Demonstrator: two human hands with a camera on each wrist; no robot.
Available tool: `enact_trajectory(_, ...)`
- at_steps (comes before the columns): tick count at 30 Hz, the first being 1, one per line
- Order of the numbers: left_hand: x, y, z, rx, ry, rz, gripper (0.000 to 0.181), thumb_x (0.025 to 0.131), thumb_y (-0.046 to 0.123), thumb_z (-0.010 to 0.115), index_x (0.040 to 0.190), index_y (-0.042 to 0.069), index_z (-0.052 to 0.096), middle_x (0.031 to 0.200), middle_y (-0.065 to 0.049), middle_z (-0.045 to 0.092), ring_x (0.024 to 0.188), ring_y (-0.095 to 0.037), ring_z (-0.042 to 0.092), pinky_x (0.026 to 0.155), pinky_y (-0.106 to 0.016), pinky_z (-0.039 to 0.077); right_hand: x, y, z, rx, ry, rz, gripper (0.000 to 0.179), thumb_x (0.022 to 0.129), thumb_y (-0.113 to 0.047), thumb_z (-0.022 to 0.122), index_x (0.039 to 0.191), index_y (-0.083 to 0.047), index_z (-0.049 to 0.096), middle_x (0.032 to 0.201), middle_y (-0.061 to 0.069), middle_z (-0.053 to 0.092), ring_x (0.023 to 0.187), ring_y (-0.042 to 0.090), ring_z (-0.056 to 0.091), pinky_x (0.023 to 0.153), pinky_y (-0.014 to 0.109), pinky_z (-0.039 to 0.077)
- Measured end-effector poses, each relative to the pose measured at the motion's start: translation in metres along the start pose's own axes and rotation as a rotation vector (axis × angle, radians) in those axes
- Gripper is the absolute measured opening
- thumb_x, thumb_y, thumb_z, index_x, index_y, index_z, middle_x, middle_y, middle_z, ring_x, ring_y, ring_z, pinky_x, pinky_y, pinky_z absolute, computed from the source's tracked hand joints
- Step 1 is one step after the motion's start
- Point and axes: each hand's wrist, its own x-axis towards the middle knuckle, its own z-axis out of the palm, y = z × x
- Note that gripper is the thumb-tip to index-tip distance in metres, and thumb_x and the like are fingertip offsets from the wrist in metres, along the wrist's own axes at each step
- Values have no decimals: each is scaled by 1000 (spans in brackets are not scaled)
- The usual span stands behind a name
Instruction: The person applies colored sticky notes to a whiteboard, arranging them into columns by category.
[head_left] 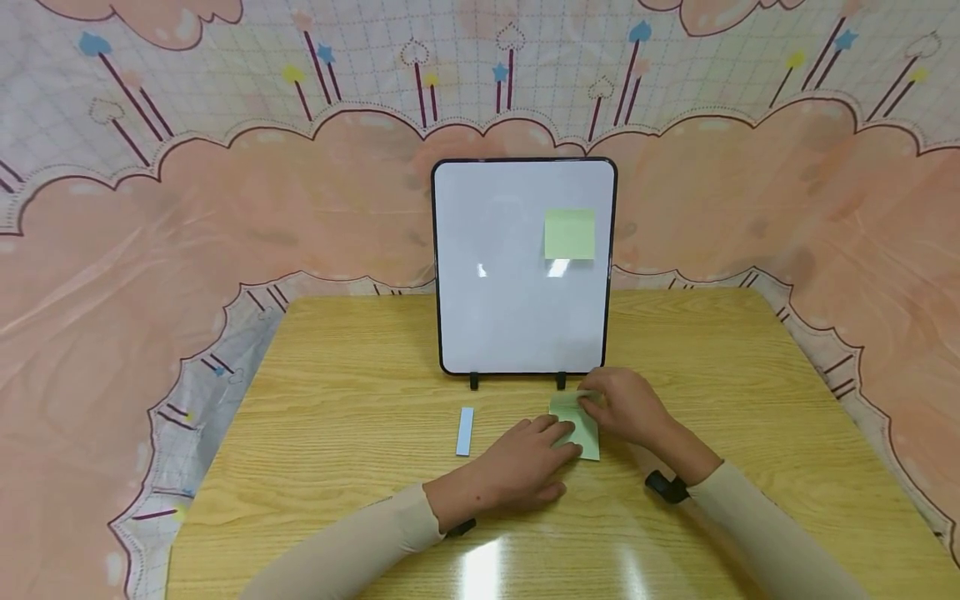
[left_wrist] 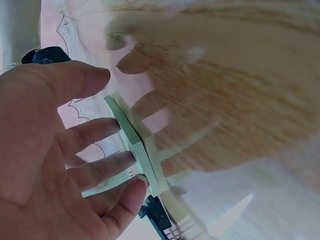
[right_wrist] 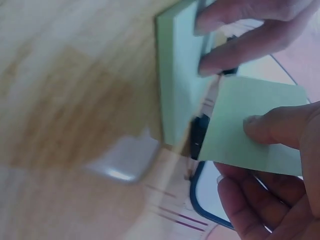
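Observation:
A pad of light green sticky notes (head_left: 588,443) lies on the table in front of the whiteboard. My left hand (head_left: 517,468) rests its fingertips on the pad, fingers fairly straight and slightly spread. At the pad's far edge, my right hand (head_left: 624,406) pinches a green sticky note (right_wrist: 231,127) between thumb and fingers. In the right wrist view that sheet is raised, with the thumb on its face and the other fingers behind it. The left wrist view shows the pad's thick edge (left_wrist: 131,130) beside the left fingertips.
A whiteboard (head_left: 510,325) with a black frame stands upright on small black feet at the back. One green sticky note (head_left: 569,233) is on its upper right. A narrow light blue strip (head_left: 465,432) lies on the wooden table (head_left: 337,467), left of the pad. Patterned cloth (head_left: 322,208) hangs behind.

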Motion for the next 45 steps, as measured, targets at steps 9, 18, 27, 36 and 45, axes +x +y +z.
enact_trajectory(9,2,4,2,8,6,-11,52,102,47,68,148,23,61,157,-4,53,144,-27,51,111,-38,49,2,-1,-11,23,74,-16,8,88,-4,84,93,-8,80,95,2,76,88,21,75,78,43,62)
enact_trajectory(18,1,6,4,-20,9,-18,50,103,45,67,148,23,61,158,-5,52,146,-27,50,113,-39,48,0,3,-11,55,162,-62,13,86,1,83,92,-8,78,95,3,75,88,22,73,76,43,62)
enact_trajectory(27,3,5,2,-73,-24,-23,50,105,45,64,149,23,60,160,-5,50,147,-27,48,115,-39,46,3,7,-10,61,281,-113,27,77,11,84,91,-10,75,97,2,74,88,19,70,74,40,60)
enact_trajectory(36,3,5,0,-101,-37,-28,50,105,45,63,149,22,61,160,-5,50,148,-26,48,118,-38,44,10,7,-7,66,374,-137,32,72,15,85,91,-8,73,101,5,73,93,23,68,78,41,59)
enact_trajectory(45,4,4,4,-107,-5,-31,48,104,44,65,147,22,63,158,-4,52,146,-24,49,117,-36,45,16,8,-3,66,474,-203,36,69,22,82,92,-4,73,105,10,71,100,30,65,86,38,53)
